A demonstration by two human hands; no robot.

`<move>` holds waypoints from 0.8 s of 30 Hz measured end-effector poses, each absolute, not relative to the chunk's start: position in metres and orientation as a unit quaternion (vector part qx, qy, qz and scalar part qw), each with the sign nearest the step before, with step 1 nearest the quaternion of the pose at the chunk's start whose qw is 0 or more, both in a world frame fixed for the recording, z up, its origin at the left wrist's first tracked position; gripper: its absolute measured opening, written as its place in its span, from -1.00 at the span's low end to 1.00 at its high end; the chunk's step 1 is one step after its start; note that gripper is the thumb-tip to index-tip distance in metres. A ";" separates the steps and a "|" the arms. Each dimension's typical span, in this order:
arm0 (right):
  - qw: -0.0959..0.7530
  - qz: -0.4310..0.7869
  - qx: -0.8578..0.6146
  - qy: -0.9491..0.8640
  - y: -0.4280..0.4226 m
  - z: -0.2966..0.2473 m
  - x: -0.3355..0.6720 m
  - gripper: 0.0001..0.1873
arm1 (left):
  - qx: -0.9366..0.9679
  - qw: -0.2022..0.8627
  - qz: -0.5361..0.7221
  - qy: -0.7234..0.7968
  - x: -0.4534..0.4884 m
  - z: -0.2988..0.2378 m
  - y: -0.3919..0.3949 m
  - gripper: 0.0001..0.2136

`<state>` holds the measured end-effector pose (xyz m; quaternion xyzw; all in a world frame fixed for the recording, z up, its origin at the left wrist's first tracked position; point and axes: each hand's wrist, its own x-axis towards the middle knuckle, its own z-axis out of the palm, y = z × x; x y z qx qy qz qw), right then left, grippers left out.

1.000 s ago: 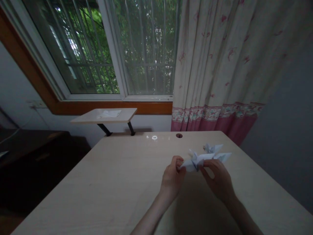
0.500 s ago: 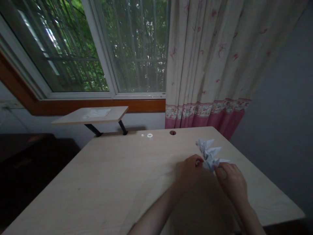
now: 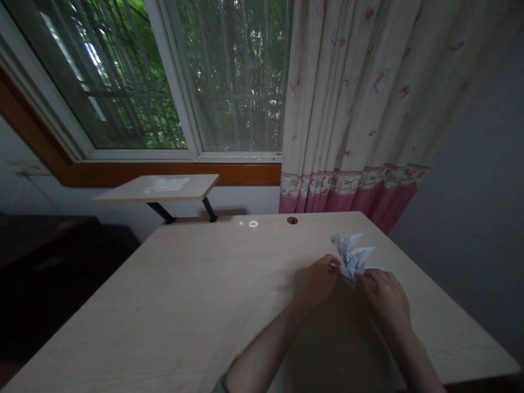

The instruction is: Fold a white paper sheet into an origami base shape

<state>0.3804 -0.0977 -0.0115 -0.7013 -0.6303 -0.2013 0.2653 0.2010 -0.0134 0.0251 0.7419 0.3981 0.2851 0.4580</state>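
Note:
Several white folded-paper cranes [image 3: 352, 256] with pointed tips stand close together on the right part of the desk [image 3: 196, 295]. My left hand [image 3: 321, 278] is closed at the left side of the nearest crane, pinching a thin pointed tip of it. From the right, my right hand [image 3: 387, 297] pinches the same crane's lower right edge between thumb and fingers. One pale tip shows behind my right fingers. The fingers hide part of the nearest crane, and overlapping folds make the separate cranes hard to tell apart.
A small raised shelf [image 3: 196, 188] on black legs stands at the back left, with white paper [image 3: 170, 184] on it. A round cable hole [image 3: 292, 220] sits near the back edge. The curtain [image 3: 339, 109] hangs behind the desk, beside the window [image 3: 241, 82].
The view has shifted slightly, so the room appears a little further right. Both hands remain at the nearest crane, and its right tip is now more covered by my right hand.

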 end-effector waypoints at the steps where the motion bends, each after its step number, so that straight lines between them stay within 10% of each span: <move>1: 0.269 -0.199 -0.702 -0.629 -0.098 -0.012 0.380 -0.60 | 0.740 0.460 0.282 0.401 0.200 0.026 -0.014 -0.78; 15: 0.354 -0.254 -0.697 -0.570 -0.100 0.027 0.356 -0.40 | 0.732 0.434 0.282 0.443 0.146 0.046 -0.022 -0.69; 24: 0.376 -0.133 -0.584 -0.707 -0.112 -0.008 0.266 -0.65 | 0.789 0.177 0.364 0.462 0.036 0.028 -0.074 -0.69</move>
